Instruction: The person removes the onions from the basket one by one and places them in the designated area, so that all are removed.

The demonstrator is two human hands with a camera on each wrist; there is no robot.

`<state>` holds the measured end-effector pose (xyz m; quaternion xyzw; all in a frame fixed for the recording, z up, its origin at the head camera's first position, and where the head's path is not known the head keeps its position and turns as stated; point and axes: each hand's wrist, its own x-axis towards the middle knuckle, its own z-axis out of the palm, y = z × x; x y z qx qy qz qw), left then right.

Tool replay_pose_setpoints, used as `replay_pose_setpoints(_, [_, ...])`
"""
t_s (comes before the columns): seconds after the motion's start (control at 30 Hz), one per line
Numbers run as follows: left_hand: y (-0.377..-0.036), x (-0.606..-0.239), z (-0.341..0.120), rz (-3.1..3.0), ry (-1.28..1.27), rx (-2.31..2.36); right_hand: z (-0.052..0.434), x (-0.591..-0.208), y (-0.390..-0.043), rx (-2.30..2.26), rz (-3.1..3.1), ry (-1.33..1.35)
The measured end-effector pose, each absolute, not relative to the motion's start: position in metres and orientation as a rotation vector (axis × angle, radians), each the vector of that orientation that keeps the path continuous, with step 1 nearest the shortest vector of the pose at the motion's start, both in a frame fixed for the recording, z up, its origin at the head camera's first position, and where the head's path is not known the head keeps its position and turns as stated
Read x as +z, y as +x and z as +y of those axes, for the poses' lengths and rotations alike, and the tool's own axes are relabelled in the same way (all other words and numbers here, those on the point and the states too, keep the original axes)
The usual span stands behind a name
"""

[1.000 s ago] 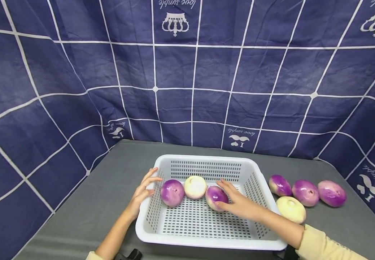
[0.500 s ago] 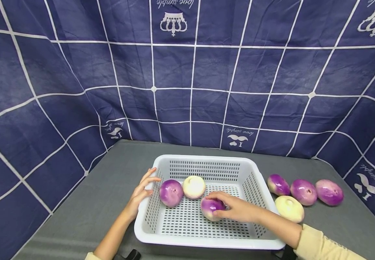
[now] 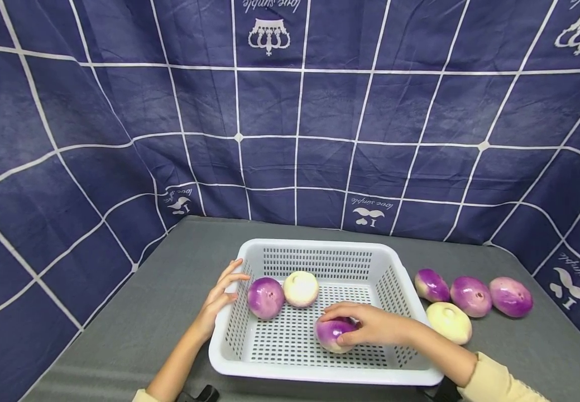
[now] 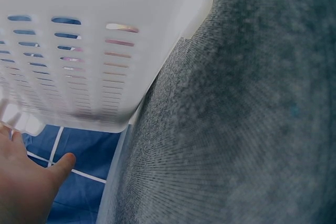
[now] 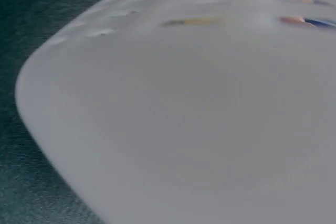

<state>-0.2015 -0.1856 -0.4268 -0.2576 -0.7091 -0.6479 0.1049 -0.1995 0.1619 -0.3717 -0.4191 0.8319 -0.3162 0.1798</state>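
A white slotted basket [image 3: 320, 250] stands on the grey table. My right hand [image 3: 365, 324] reaches over its right wall and grips a purple turnip [image 3: 332, 334] near the basket's front floor. A second purple turnip [image 3: 265, 297] and a white turnip [image 3: 301, 288] lie at the back left of the basket. My left hand [image 3: 221, 293] rests with straight fingers on the basket's left rim. The left wrist view shows the basket wall [image 4: 84, 51] from outside and part of that hand [image 4: 26, 182]. The right wrist view is filled by the blurred basket wall [image 5: 184, 119].
Right of the basket on the grey table [image 3: 119, 335] lie three purple turnips [image 3: 470, 296] in a row and a white turnip [image 3: 449, 322] in front of them. Blue checked cloth [image 3: 290, 111] hangs behind and at both sides.
My right hand has drawn the purple turnip from beside the white one toward the basket's front, curling round it. The left hand has stayed on the rim.
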Motion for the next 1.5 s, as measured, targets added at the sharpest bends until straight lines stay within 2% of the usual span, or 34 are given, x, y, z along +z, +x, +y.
replay_pose_setpoints(0.33, [-0.202, -0.427, -0.185, -2.108, -0.754, -1.916, 0.179, -0.357, -0.197, -1.044, 2.375, -1.017])
replay_pose_setpoints(0.7, [-0.204, -0.425, -0.186, -2.115, -0.760, -1.882, 0.201, -0.341, -0.190, -1.189, 2.524, -0.958])
replay_pose_setpoints(0.87, [-0.202, -0.426, -0.186, -2.124, -0.756, -1.881, 0.211, -0.343, -0.185, -1.301, 2.583, -0.920])
replay_pose_setpoints(1.17, [-0.203, -0.426, -0.186, -2.128, -0.748, -1.861, 0.225, -0.342, -0.172, -1.469, 2.781, -1.049])
replay_pose_setpoints(1.5, [-0.203, -0.427, -0.186, -2.123, -0.750, -1.867, 0.248, -0.345, -0.153, -1.604, 3.053, -0.882])
